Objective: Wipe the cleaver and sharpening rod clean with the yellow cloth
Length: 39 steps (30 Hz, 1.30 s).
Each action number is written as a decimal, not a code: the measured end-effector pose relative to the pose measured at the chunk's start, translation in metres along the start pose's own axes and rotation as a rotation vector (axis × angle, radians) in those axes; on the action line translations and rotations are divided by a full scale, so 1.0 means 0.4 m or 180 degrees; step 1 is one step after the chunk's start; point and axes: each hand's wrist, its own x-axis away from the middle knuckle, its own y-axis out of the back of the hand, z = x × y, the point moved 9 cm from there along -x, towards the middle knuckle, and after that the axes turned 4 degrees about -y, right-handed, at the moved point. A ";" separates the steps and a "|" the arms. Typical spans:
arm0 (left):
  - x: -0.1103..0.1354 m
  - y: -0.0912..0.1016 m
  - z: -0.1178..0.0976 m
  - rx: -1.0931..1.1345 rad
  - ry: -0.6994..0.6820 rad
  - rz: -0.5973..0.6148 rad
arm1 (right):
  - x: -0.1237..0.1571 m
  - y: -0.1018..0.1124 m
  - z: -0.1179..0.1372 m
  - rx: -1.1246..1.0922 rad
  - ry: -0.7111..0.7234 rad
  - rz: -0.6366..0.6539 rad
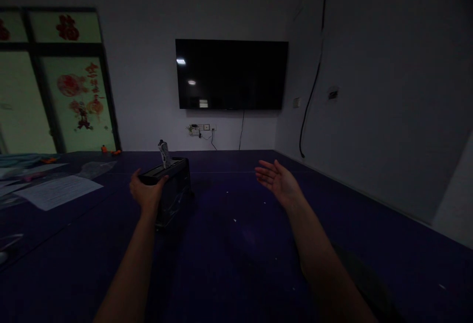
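On the dark blue table stands a black box shaped like a toaster (175, 190), with long slots along its top. My left hand (147, 192) spans its near end, thumb on the right edge and fingers at the left. Out of the top rises a narrow grey-and-white patterned object (164, 154) with a dark tip; its lower end is hidden and I cannot make out its kind. My right hand (279, 182) is held above the table, well right of the box, fingers stretched and nothing in it.
Printed sheets (61, 191) and a clear plastic bag (96, 168) lie at the left. Small orange things (104, 149) sit by the far edge. White scraps (235, 220) dot the table (229, 264). Beyond are a wall-mounted television (232, 74) and a hanging black cable (312, 91).
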 end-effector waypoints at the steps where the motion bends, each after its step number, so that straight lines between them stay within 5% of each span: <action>1: 0.000 0.000 -0.002 -0.0020 -0.0004 0.0038 | 0.001 0.002 0.000 -0.0006 -0.0005 -0.0031; 10: -0.010 -0.010 -0.006 -0.0237 0.0254 0.0464 | 0.032 0.055 0.050 0.0413 0.0261 -0.0634; 17: -0.022 -0.023 -0.028 -0.0454 0.0424 0.1112 | 0.073 0.167 0.134 0.2016 0.0688 -0.0777; 20: -0.036 -0.011 -0.051 -0.0715 0.0402 0.1147 | 0.078 0.230 0.076 0.3601 0.0332 -0.0562; 22: -0.047 -0.005 -0.087 -0.0568 0.0163 0.1204 | 0.091 0.284 0.001 0.4860 -0.0286 -0.0301; 28: -0.055 0.032 -0.167 0.0266 -0.0010 0.1354 | 0.163 0.386 -0.109 0.5446 -0.0970 -0.0367; 32: -0.041 0.040 -0.212 0.0615 -0.0031 0.1438 | 0.165 0.350 -0.125 0.5484 -0.0887 -0.0269; 35: -0.024 0.026 -0.235 0.0762 -0.0032 0.1639 | 0.152 0.241 -0.114 0.4971 -0.0616 0.0334; 39: -0.011 0.002 -0.234 0.0887 0.0012 0.1788 | 0.151 0.083 -0.068 0.2460 -0.0658 0.0719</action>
